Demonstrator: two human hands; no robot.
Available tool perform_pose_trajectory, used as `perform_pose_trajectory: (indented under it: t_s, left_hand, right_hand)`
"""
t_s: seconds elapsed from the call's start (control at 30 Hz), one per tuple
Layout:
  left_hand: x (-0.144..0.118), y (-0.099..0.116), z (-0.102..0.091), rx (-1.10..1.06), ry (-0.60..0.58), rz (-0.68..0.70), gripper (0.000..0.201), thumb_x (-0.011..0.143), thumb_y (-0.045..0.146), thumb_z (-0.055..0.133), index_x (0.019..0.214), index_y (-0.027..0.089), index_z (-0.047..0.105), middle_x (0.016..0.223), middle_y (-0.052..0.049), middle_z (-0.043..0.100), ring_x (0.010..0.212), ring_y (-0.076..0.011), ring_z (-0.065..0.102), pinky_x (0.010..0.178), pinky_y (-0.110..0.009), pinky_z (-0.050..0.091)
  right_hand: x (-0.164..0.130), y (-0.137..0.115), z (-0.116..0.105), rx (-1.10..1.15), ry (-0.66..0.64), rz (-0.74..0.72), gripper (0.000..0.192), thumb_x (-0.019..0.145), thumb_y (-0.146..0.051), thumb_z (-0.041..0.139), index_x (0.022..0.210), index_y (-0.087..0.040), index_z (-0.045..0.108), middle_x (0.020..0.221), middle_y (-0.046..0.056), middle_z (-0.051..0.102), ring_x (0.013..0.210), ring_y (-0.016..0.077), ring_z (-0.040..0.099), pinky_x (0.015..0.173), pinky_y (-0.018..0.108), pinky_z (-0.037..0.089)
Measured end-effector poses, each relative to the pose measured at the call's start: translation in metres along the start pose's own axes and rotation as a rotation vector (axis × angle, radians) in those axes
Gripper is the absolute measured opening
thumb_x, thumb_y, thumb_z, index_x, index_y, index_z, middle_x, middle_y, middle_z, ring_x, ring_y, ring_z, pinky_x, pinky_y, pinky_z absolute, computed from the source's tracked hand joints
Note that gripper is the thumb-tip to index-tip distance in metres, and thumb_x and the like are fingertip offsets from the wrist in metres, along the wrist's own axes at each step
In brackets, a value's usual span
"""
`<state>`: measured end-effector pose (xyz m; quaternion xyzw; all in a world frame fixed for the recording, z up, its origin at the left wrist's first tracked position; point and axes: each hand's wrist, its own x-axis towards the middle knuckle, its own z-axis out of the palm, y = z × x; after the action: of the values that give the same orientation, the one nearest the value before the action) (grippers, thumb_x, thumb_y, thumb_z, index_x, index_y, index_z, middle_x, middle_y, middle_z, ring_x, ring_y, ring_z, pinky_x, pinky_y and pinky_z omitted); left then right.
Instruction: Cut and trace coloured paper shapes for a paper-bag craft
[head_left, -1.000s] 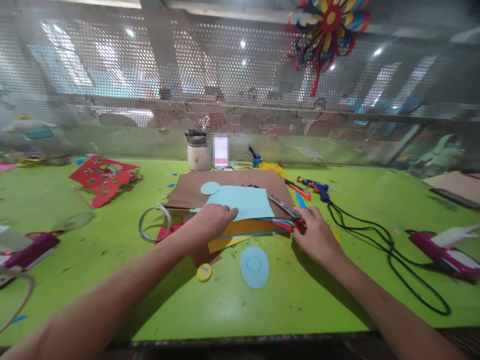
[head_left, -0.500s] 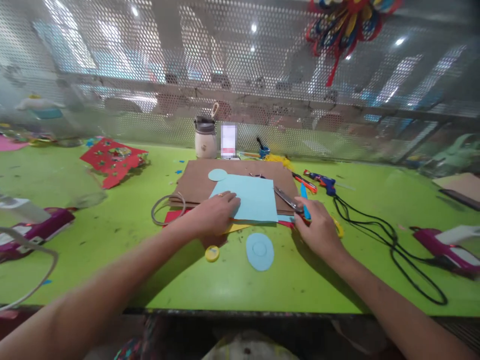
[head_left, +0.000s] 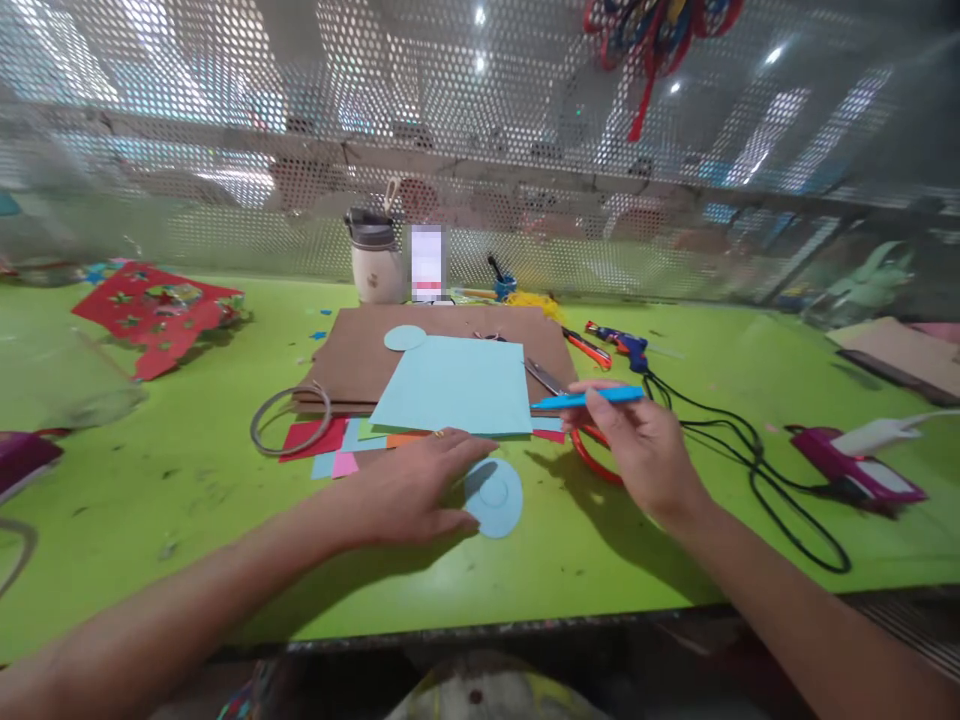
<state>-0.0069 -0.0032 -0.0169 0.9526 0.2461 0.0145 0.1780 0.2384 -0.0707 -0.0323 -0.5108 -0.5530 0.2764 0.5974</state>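
Note:
My right hand [head_left: 637,450] is closed on a blue marker [head_left: 619,395], which it holds nearly level above the table, tip to the left. Scissors [head_left: 589,455] with a red handle lie partly behind that hand. My left hand [head_left: 427,487], fingers stretched, is open at the left edge of a light blue paper oval [head_left: 495,500] with a ring drawn on it. Behind the hands, a light blue sheet [head_left: 457,385] rests on brown cardboard [head_left: 352,345]. A small light blue paper disc [head_left: 405,338] touches the sheet's upper left corner.
Coloured paper scraps [head_left: 345,463] and a grey ring [head_left: 259,420] lie at the left. An orange cutter [head_left: 589,348], a glue gun [head_left: 622,343] and its black cord [head_left: 757,480] are at the right. A jar [head_left: 377,270] and a phone [head_left: 428,260] stand behind.
My right hand has picked up the blue marker. My left hand has moved off the blue sheet, down towards the oval. The yellow disc no longer shows. The view has shifted right.

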Motion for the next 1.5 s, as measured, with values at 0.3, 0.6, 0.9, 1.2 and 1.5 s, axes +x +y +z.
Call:
perform_pose_trajectory:
  t_s: [0.3,0.6,0.9,1.2,1.5]
  left_hand:
    - [0.008,0.008,0.012,-0.006,0.03,0.018,0.085,0.071,0.043,0.069,0.141,0.014,0.031,0.135,-0.016,0.047,0.12,-0.034,0.041,0.096,-0.048,0.039]
    - [0.01,0.0,0.02,-0.034,0.035,0.058,0.081,0.076,0.043,0.066,0.141,0.018,0.026,0.131,-0.014,0.047,0.115,-0.0324,0.041,0.095,-0.049,0.035]
    - [0.007,-0.004,0.02,-0.017,0.033,0.047,0.08,0.077,0.048,0.063,0.14,0.02,0.023,0.131,-0.013,0.045,0.115,-0.0322,0.042,0.093,-0.047,0.037]
    - [0.005,-0.006,0.021,-0.031,0.019,0.067,0.078,0.08,0.046,0.06,0.142,0.022,0.02,0.136,-0.013,0.043,0.121,-0.0316,0.041,0.098,-0.049,0.035]
    - [-0.005,-0.013,-0.006,-0.327,0.46,-0.143,0.012,0.088,0.029,0.052,0.096,0.021,0.056,0.095,-0.003,0.065,0.085,-0.0175,0.062,0.071,-0.029,0.05]
  right_hand:
    - [-0.01,0.014,0.011,0.173,-0.078,0.291,0.018,0.089,-0.035,0.058,0.083,-0.019,0.056,0.057,-0.005,0.054,0.052,0.0096,0.051,0.05,0.021,0.044]
    - [-0.011,-0.005,0.017,0.082,-0.216,0.341,0.018,0.09,-0.034,0.055,0.086,-0.017,0.059,0.061,-0.002,0.058,0.057,0.0112,0.055,0.056,0.025,0.049]
    - [-0.02,-0.002,0.023,0.048,-0.273,0.328,0.014,0.09,-0.031,0.053,0.085,-0.019,0.058,0.063,-0.003,0.054,0.058,0.0104,0.052,0.054,0.023,0.044]
    - [-0.029,-0.001,0.021,-0.082,-0.228,0.278,0.013,0.088,-0.025,0.056,0.076,-0.019,0.057,0.06,-0.004,0.052,0.053,0.0089,0.048,0.049,0.022,0.039]
    - [-0.03,0.009,0.021,0.028,-0.2,0.337,0.017,0.092,-0.033,0.052,0.085,-0.019,0.058,0.055,-0.004,0.051,0.051,0.0107,0.048,0.049,0.024,0.04]
